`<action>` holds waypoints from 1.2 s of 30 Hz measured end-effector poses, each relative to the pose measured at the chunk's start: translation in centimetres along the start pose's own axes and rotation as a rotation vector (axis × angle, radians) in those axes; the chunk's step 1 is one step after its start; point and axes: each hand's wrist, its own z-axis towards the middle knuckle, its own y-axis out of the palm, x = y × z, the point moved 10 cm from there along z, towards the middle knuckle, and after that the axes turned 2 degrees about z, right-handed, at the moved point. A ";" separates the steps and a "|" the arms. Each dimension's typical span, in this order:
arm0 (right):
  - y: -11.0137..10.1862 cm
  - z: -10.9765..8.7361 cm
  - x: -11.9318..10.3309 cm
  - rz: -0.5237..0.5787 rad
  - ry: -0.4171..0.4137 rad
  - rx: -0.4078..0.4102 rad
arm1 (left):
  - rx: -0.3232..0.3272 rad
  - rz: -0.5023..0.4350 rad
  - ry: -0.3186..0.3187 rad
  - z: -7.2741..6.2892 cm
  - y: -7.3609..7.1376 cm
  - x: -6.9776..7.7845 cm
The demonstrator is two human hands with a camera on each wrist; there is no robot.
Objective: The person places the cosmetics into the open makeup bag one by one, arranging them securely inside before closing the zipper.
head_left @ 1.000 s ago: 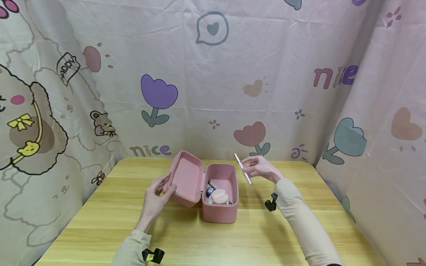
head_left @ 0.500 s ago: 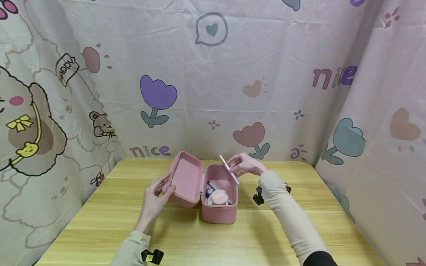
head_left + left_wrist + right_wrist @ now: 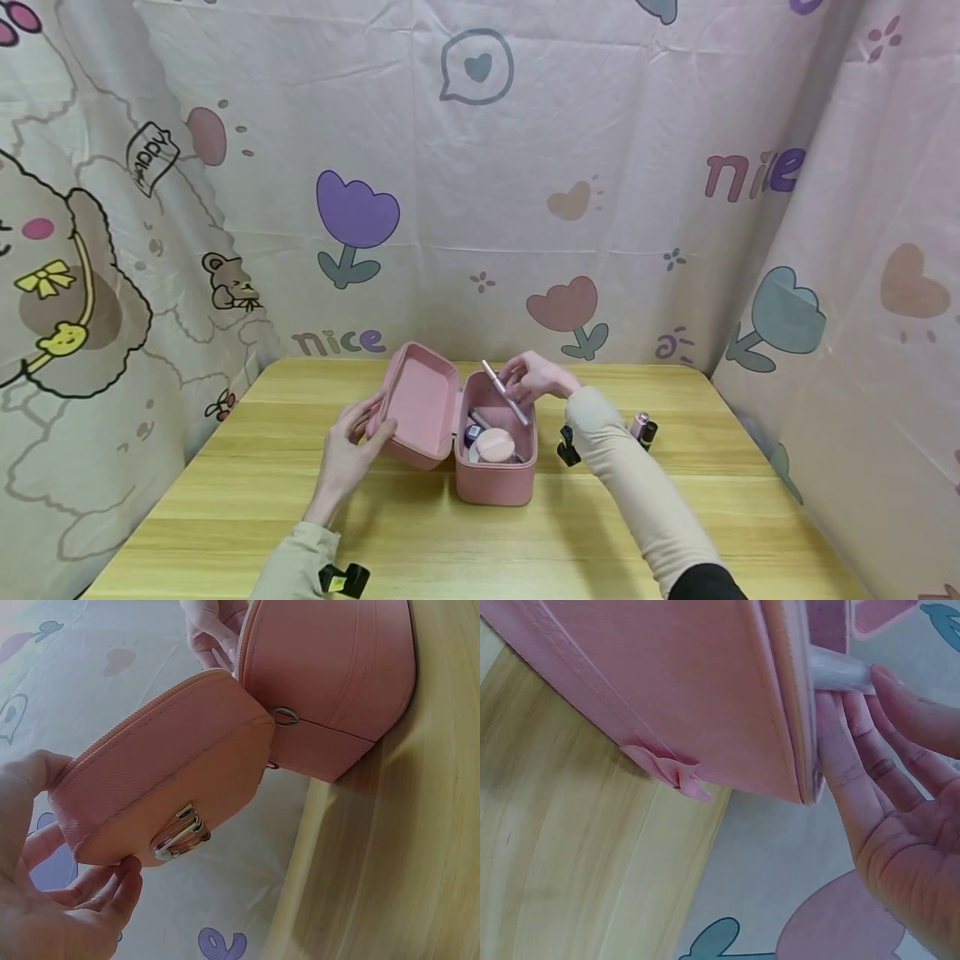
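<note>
A pink cosmetic case (image 3: 495, 485) stands on the wooden table with its lid (image 3: 420, 400) swung out to the left. My left hand (image 3: 351, 450) grips the lid's outer edge, thumb on the rim and fingers beneath, as the left wrist view shows. Over the case's mouth, my right hand (image 3: 536, 379) pinches a slim, light pink cosmetic tube (image 3: 505, 392) that slants down into the opening. In the right wrist view the fingers (image 3: 847, 757) reach past the zippered rim, and part of the tube (image 3: 840, 671) is hidden by the case wall. Inside lie a round powder puff (image 3: 495, 446) and a dark-capped bottle (image 3: 472, 433).
Right of the case, beyond my right sleeve, a pink tube (image 3: 639, 423) and a black-capped tube (image 3: 648, 433) are on the table (image 3: 420, 542). A patterned curtain (image 3: 465, 183) hangs behind the table and along both sides.
My right hand has carried the slim tube leftward and down, from beside the case to over its opening. The small tubes on the right have come into view. My left hand stays on the lid.
</note>
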 end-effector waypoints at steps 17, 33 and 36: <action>-0.9 -0.2 0.3 0.000 -0.032 0.057 | -0.006 -0.001 -0.023 0.1 0.0 -0.2; -1.8 -1.4 1.0 0.144 -0.133 0.086 | -0.005 0.005 -0.026 0.1 0.1 -0.3; -2.0 -2.0 1.3 0.189 -0.159 0.102 | -0.005 -0.003 -0.022 0.1 0.1 -0.3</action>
